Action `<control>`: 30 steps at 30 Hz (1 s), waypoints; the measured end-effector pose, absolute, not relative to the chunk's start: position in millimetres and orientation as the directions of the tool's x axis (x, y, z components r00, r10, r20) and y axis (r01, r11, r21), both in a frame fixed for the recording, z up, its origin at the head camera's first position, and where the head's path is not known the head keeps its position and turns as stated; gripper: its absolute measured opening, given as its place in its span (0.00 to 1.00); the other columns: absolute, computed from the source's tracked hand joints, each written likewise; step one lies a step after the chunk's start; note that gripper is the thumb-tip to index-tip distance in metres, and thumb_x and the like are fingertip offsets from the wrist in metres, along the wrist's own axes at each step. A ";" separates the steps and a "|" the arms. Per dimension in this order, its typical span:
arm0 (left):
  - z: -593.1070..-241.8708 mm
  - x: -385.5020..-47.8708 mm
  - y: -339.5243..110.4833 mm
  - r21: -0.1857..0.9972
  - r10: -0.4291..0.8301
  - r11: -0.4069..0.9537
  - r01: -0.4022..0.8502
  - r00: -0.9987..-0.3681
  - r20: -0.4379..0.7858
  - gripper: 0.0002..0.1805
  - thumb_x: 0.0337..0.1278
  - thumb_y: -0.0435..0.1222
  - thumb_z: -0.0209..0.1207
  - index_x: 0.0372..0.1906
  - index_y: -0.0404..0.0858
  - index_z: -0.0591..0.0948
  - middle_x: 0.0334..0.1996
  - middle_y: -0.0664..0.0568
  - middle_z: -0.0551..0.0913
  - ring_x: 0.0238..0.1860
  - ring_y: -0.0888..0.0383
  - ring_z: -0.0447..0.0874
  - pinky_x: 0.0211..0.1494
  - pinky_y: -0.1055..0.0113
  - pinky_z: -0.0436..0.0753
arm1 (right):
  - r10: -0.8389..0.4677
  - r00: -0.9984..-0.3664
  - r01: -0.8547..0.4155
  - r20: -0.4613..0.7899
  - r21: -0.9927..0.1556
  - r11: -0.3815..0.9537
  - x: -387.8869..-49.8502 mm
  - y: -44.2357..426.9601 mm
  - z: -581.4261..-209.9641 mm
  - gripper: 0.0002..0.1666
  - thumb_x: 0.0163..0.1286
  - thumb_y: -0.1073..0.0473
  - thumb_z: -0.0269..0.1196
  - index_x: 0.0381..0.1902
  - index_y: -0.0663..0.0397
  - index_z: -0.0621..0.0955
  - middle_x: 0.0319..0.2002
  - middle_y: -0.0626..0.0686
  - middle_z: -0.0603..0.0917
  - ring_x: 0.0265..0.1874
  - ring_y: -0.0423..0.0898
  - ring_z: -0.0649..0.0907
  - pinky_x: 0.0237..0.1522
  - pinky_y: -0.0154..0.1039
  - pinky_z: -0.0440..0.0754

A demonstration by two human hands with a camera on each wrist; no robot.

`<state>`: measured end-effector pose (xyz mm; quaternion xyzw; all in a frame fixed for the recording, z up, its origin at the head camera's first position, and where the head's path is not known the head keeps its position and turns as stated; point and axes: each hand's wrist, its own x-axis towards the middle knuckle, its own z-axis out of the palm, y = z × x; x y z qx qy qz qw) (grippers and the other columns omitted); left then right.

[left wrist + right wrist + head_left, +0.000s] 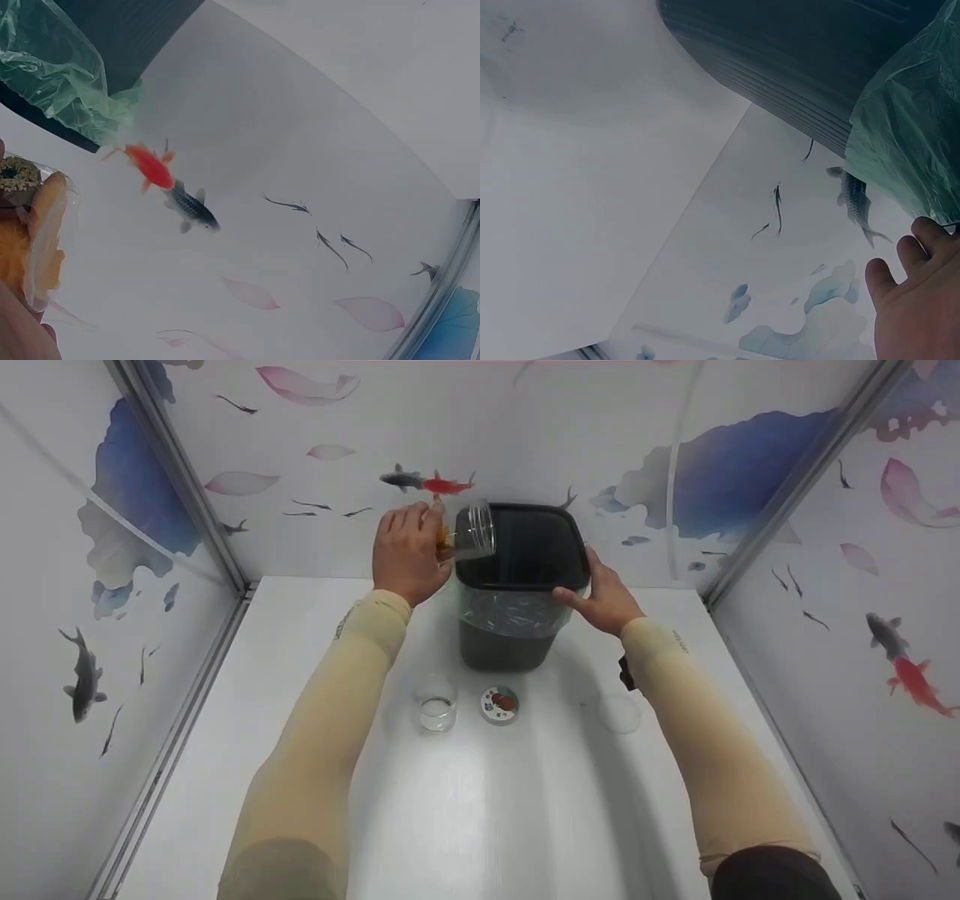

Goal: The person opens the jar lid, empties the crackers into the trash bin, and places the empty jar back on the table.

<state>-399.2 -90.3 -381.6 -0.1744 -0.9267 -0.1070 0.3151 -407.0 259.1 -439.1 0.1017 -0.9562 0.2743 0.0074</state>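
In the head view my left hand (407,547) grips a clear jar (476,531), tipped on its side with its threaded mouth over the left rim of a dark bin (495,649). Golden and brown cookies (15,244) show through the jar wall in the left wrist view. A thin translucent bag (514,613) lines the bin and folds down over its outside. My right hand (609,596) rests against the bin's right front corner, thumb at the front and fingers along the side. In the right wrist view, the fingers (881,281) look extended beside the bag.
In front of the bin, a small clear glass cup (436,712) stands on the white table (450,825). A round printed lid (500,704) lies beside it, and a faint clear disc (619,714) lies further right. Painted panels (300,525) enclose the back and sides.
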 end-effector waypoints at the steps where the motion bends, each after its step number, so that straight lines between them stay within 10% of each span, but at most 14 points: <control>1: -381.7 -400.8 -89.6 0.077 0.262 0.918 0.388 -0.742 0.617 0.37 0.55 0.47 0.65 0.69 0.40 0.68 0.61 0.43 0.74 0.64 0.46 0.69 0.73 0.55 0.60 | -0.190 -0.979 -0.198 0.069 -0.520 0.831 -406.4 259.0 -438.9 0.67 0.60 0.19 0.55 0.81 0.49 0.40 0.79 0.59 0.49 0.76 0.56 0.51 0.74 0.56 0.49; 30: -375.8 -408.6 -83.5 -0.215 0.432 0.901 0.377 -0.727 0.533 0.37 0.56 0.38 0.70 0.70 0.40 0.68 0.68 0.39 0.67 0.71 0.44 0.60 0.75 0.53 0.53 | -0.193 -0.978 -0.208 0.084 -0.514 0.832 -405.0 259.3 -437.9 0.66 0.60 0.19 0.55 0.81 0.47 0.41 0.78 0.58 0.50 0.76 0.56 0.52 0.73 0.57 0.50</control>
